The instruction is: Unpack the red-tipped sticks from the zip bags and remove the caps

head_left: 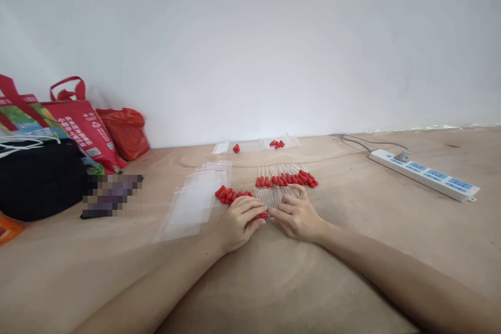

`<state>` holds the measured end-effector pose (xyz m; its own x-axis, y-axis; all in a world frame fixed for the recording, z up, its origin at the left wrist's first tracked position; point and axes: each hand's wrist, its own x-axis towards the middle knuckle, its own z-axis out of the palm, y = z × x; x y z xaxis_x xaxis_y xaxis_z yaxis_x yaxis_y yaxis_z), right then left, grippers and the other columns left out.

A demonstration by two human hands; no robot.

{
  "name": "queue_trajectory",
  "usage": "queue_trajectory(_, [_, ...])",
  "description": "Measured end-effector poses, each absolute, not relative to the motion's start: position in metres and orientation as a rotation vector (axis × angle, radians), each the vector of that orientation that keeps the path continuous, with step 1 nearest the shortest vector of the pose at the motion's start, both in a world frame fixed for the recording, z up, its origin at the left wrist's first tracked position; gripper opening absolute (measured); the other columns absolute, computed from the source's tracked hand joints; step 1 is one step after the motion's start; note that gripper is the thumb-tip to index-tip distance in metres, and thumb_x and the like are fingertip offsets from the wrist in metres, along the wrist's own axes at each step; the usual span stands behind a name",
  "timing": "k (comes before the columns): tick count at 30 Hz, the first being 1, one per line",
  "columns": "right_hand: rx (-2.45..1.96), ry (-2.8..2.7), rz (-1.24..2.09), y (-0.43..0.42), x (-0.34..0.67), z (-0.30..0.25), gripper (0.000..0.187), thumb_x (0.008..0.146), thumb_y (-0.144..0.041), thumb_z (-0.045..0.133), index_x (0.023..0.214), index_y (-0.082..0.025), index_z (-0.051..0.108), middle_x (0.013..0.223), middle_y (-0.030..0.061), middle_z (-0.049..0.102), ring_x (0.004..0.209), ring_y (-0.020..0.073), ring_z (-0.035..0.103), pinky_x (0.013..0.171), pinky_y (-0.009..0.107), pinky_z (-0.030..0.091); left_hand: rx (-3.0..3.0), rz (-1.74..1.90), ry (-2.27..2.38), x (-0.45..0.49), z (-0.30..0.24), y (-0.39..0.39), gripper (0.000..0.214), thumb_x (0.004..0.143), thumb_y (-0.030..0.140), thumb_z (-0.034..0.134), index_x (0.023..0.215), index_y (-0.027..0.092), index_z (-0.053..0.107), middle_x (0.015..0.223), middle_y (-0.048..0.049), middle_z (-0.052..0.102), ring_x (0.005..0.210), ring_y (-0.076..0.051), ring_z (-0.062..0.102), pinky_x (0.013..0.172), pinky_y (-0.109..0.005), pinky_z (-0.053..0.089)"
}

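Bearing sticks (pixel 285 179), the brown tabletop (pixel 391 209) meets a white wall (pixel 274 52).

Bare hands (pixel 239 223) close together, fingers (pixel 287 209) bent

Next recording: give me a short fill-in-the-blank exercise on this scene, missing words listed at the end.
1. The white power strip lies on the person's ____ side.
2. Just beyond the right hand, the thick tips of the sticks laid in a row are coloured ____.
3. Of the two hands, the ____ one is nearer the fanned-out clear zip-top bags.

Missing words: right; red; left.
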<state>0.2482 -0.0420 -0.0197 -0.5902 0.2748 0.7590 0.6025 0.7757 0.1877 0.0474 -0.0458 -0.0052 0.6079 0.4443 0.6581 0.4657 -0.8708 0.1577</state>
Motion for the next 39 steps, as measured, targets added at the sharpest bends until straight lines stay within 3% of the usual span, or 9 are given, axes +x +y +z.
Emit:
queue_trajectory(4, [-0.607,-2.223,-0.562,-0.041,0.248,-0.021,0.013,0.082,-0.023,0.048,0.083,-0.020,0.061,0.052,-0.0052,0.054,0.063,0.0103,0.043,0.094,0.043,0.017,-2.770,-1.138,-0.790,0.049,-0.013,-0.043,0.010,0.084,0.021,0.050,0.086,0.018,0.059,0.079,-0.0020,0.066,0.082,-0.016,0.059,0.080,-0.035,0.044])
queue_trajectory(9, [-0.598,-2.250,-0.546,-0.040,0.251,-0.022,0.013,0.083,-0.024,0.048,0.081,-0.021,0.061,0.050,-0.0057,0.052,0.065,0.0102,0.043,0.094,0.042,0.016,-2.755,-1.069,-0.824,0.047,-0.013,-0.046,0.015,0.087,0.022,0.045,0.079,0.018,0.057,0.073,-0.0009,0.065,0.081,-0.016,0.059,0.083,-0.036,0.041])
queue_trajectory(17, [-0.623,-2.258,-0.508,-0.042,0.254,-0.019,0.019,0.084,-0.024,0.044,0.076,-0.021,0.061,0.050,-0.0048,0.053,0.065,0.0108,0.044,0.092,0.041,0.017,-2.729,-1.051,-0.851,0.043,-0.011,-0.048,0.018,0.087,0.017,0.040,0.075,0.018,0.054,0.072,-0.0008,0.063,0.079,-0.015,0.059,0.086,-0.036,0.040])
queue_trajectory(20, [-0.714,-2.231,-0.479,-0.040,0.266,-0.019,0.020,0.084,-0.023,0.044,0.076,-0.021,0.062,0.050,-0.0036,0.054,0.064,0.0116,0.045,0.090,0.039,0.019,-2.678,-1.128,-0.924,0.032,-0.011,-0.045,0.017,0.086,0.016,0.042,0.073,0.017,0.054,0.072,-0.0016,0.061,0.074,-0.014,0.057,0.080,-0.034,0.043])
queue_trajectory(26, [-1.013,-2.084,-0.442,-0.032,0.272,-0.021,0.020,0.085,-0.030,0.046,0.093,-0.027,0.064,0.058,-0.0028,0.062,0.061,0.0113,0.048,0.077,0.033,0.024,-2.640,-1.287,-1.004,0.024,-0.009,-0.042,0.013,0.084,0.015,0.046,0.090,0.018,0.058,0.082,-0.0035,0.058,0.078,-0.013,0.055,0.070,-0.026,0.047])
queue_trajectory(31, [-1.155,-2.121,-0.392,-0.029,0.265,-0.022,0.027,0.084,-0.017,0.041,0.104,-0.021,0.059,0.076,0.0008,0.067,0.066,0.0124,0.053,0.076,0.033,0.023,-2.464,-1.372,-1.209,0.023,-0.005,-0.035,0.022,0.084,0.017,0.041,0.099,0.017,0.057,0.088,-0.0059,0.053,0.082,-0.015,0.055,0.073,-0.028,0.048])
queue_trajectory(39, [-1.148,-2.001,-0.409,-0.024,0.263,-0.026,0.016,0.080,-0.017,0.045,0.078,-0.019,0.061,0.060,-0.0012,0.063,0.062,0.0115,0.052,0.081,0.033,0.024,-2.165,-1.388,-1.688,-0.006,0.001,-0.004,0.027,0.075,0.028,0.051,0.100,0.018,0.054,0.083,-0.0022,0.063,0.070,-0.016,0.056,0.067,-0.029,0.047])
